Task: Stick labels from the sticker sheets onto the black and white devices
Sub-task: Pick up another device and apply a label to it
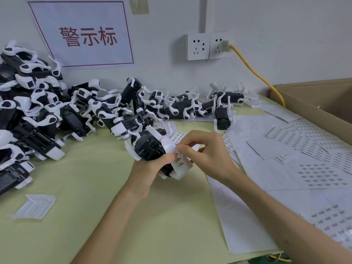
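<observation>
My left hand (150,167) grips a black and white device (150,146) from below, just above the table's middle. A small strip of labels (180,162) lies against the device's white end, under my left thumb. My right hand (205,149) pinches at the top of that strip with thumb and forefinger. Whether a single label is between those fingertips is too small to tell. Sticker sheets (322,174) with rows of black printed labels are spread on the right side of the table.
A big pile of black and white devices (38,103) fills the left and back of the yellow-green table (95,197). A loose white plastic cover (35,206) lies front left. A cardboard box (314,100) stands at right. A yellow cable (255,73) runs from wall sockets (208,45).
</observation>
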